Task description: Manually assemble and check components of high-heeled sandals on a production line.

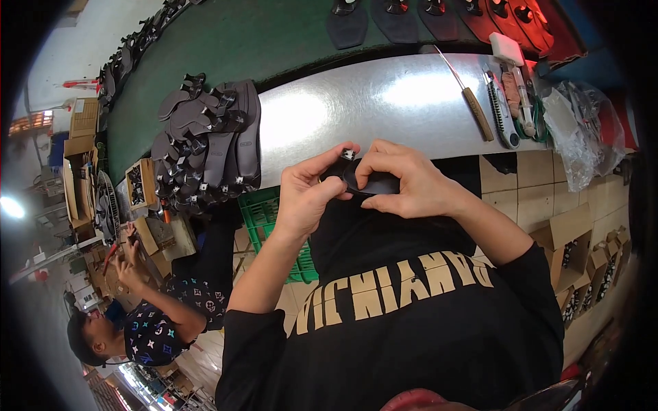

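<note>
Close in front of my body, near the edge of the metal table, I hold a dark sandal [377,183]. My left hand [305,195] grips its left end, fingers and thumb closed around a dark strap with a small shiny fitting [348,155]. Bent fingers of my right hand [408,179] press on the sole, with the thumb underneath. The fingers hide much of the sandal. Left of my hands lies a heap of dark sandals [223,147] with glossy straps, stacked on the table's end.
Beyond the metal table [308,113] runs a green belt [267,34] carrying sandals [394,20]. At right lie a wooden-handled awl [473,109], a utility knife [506,127] and a clear plastic bag [582,130]. Below stands a green crate [257,216]. A co-worker [161,322] is at left.
</note>
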Motion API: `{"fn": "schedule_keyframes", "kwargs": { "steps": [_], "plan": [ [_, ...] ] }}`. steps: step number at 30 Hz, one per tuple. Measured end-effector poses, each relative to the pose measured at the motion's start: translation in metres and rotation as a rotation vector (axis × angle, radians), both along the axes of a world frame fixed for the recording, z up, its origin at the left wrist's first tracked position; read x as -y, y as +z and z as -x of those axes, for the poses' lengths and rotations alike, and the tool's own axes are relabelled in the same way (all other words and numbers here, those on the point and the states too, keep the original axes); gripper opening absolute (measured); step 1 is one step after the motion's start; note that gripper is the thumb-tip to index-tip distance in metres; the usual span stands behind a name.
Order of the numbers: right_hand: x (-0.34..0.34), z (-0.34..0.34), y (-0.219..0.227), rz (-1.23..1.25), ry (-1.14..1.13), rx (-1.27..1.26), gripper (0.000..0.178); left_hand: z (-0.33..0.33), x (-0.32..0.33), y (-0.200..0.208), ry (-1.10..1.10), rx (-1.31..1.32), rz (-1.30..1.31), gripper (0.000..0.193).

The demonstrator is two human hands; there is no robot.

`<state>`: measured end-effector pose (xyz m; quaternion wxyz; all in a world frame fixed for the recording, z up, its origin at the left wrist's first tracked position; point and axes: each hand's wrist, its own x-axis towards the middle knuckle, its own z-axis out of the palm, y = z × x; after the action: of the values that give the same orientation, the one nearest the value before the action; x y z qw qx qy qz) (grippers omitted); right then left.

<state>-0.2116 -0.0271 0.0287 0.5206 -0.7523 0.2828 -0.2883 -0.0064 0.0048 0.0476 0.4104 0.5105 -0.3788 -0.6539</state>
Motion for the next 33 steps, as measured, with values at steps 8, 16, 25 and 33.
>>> {"fn": "schedule_keyframes", "kwargs": {
  "steps": [8, 16, 25, 33],
  "plan": [
    [-0.008, 0.001, -0.003, -0.003, -0.072, -0.009, 0.022, 0.002, 0.003, 0.001, -0.029, 0.037, -0.018, 0.053],
    [-0.017, 0.0, -0.004, 0.408, -0.181, 0.019, 0.025, -0.007, 0.007, 0.013, -0.034, -0.066, -0.202, 0.045],
    [-0.027, -0.005, -0.004, 0.528, -0.257, 0.082, 0.027, -0.001, -0.003, 0.01, 0.049, -0.121, -0.064, 0.04],
    [-0.029, -0.002, -0.009, 0.289, -0.362, -0.012, 0.018, 0.003, -0.007, -0.004, -0.065, 0.047, -0.135, 0.028]
  ]
}}
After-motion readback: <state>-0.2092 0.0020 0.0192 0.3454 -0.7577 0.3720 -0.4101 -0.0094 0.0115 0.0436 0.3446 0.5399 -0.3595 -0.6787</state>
